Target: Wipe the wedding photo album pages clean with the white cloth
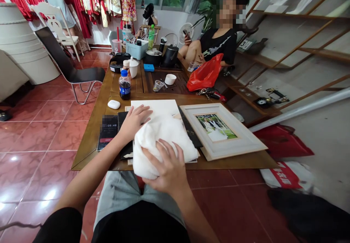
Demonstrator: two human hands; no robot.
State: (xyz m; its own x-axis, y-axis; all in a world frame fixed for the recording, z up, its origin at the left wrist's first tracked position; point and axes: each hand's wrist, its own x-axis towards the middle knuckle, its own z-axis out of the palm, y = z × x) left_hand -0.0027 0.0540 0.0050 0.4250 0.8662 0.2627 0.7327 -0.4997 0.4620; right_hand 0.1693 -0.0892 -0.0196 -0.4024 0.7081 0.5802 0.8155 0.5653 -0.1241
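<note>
White crumpled soft cloth under right hand, left hand on smooth white flat board

Cloth sits bunched at the near edge of the brown wooden table, covering the near part of the board; its lower bulge hangs just past the table edge. R hand has hold of it: fingers half-curled and spread over the top, thumb round the near side. L hand is open, fingers stretched out & apart, resting on the board next to the cloth (gripping nothing). Thin black flat panels stick out either side, under the board.

To the right, nr the cloth, a wide-bordered white picture frame lies tilted w/ a green outdoor photo in it. Left side: black phone w/ lit screen, then a small rounded white case, then a blue-capped clear plastic bottle of dark liquid, standing upright.

Farther back: small white round cup, bright red plastic bag, light-blue plastic caddy. Beyond the bag, a seated person in a black top has a phone in one hand.
</note>
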